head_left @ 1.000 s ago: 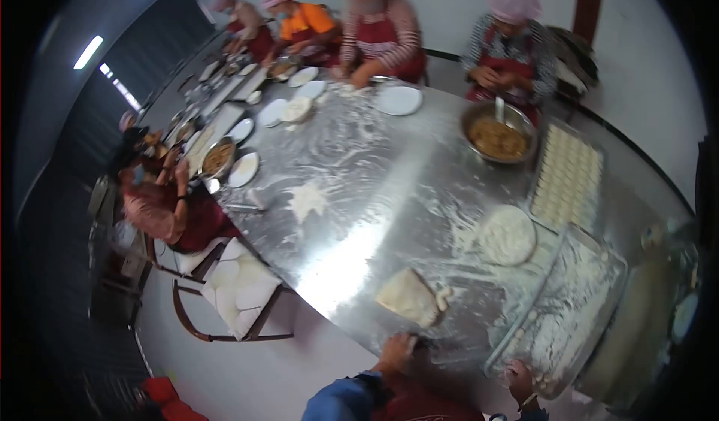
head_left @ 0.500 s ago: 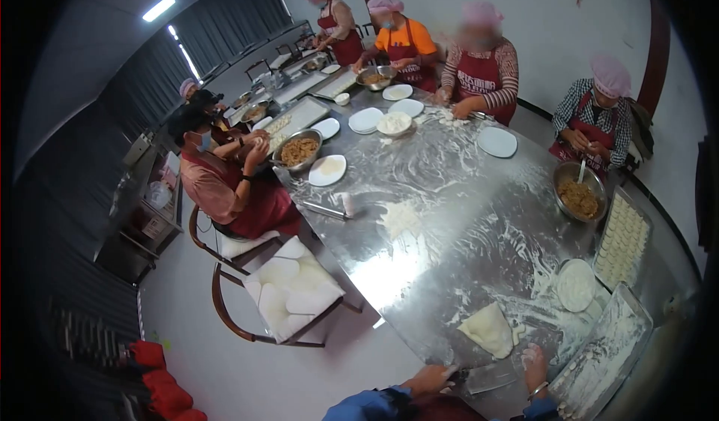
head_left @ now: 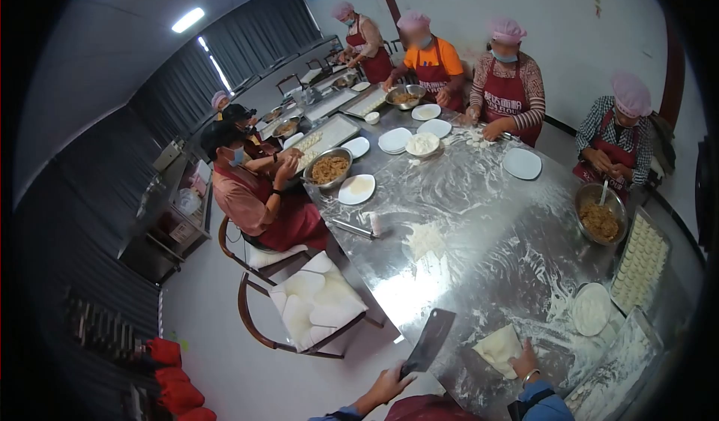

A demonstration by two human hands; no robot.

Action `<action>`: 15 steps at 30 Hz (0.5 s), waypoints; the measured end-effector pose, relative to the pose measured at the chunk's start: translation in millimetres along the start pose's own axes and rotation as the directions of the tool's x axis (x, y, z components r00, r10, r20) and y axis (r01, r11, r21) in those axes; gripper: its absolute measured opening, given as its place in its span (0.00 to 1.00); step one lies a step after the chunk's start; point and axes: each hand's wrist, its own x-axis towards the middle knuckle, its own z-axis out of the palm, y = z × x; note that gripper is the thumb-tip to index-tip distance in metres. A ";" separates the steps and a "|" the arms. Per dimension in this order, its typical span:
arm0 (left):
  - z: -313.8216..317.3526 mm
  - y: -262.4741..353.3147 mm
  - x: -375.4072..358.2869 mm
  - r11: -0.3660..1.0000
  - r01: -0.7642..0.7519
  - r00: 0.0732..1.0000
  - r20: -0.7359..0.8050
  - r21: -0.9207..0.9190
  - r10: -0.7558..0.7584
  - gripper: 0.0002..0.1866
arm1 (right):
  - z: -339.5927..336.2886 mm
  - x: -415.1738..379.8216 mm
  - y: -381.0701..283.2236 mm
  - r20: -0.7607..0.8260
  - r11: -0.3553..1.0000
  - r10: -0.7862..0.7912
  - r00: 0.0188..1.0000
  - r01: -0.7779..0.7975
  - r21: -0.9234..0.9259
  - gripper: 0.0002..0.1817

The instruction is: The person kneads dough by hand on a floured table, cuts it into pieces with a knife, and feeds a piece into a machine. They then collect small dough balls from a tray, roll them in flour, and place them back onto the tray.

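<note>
My left hand [head_left: 388, 387] grips the handle of a cleaver [head_left: 431, 340] at the table's near edge, its broad blade raised and pointing up and away. My right hand [head_left: 527, 362] is at the right edge of a flat, folded piece of pale dough [head_left: 497, 350], with thumb and fingers on its side; how firmly they hold it is hard to see. The dough lies on the floury metal table [head_left: 479, 271].
To the right are a floury tray [head_left: 610, 376], a plate of flour [head_left: 592, 309], a tray of dumplings [head_left: 640, 264] and a bowl of filling [head_left: 601, 215]. A rolling pin [head_left: 352, 229] lies on the left edge near a chair [head_left: 318, 301]. Several aproned people work around the table.
My left hand has lifted the cleaver off the table and swung it up to the left. My right hand has moved onto the dough's edge. The view has shifted.
</note>
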 end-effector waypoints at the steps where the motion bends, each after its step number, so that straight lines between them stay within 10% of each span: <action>1: 8.7 2.6 9.6 1.000 0.000 1.000 -0.005 0.008 0.000 0.20 | 11.1 5.9 2.4 0.000 1.000 -0.004 1.000 0.004 0.009 0.52; 7: 26.2 11.3 5.4 0.994 -0.046 0.989 -0.144 -0.097 0.031 0.17 | 8.7 3.5 -7.5 0.097 0.991 -0.002 0.995 -0.011 0.136 0.55; 15: 56.9 1.9 -9.7 0.999 -0.029 0.992 -0.122 0.022 0.031 0.18 | 21.9 -22.0 -47.4 -0.070 0.980 0.036 0.997 -0.049 -0.194 0.68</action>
